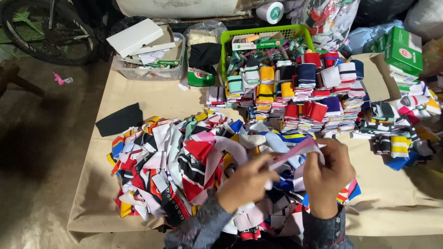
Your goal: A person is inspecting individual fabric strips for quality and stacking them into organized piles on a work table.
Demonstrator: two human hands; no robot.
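Both my hands hold one pale pink fabric strip [295, 152] above a loose heap of coloured fabric strips [175, 166]. My left hand [247, 182] pinches the strip's lower end. My right hand [327, 173] grips its upper end, fingers curled. The heap spreads over a table covered in brown paper [152, 99]. Behind the hands stand neat stacks of folded striped strips [304, 97] in red, yellow, navy and white.
A green plastic basket [263, 34] with small items sits at the back. A clear bin [147, 69] holds white boxes on the left. Green-and-white boxes [404, 48] stand at the right. A black cloth piece [121, 120] lies on the paper. A bicycle wheel [46, 32] is at far left.
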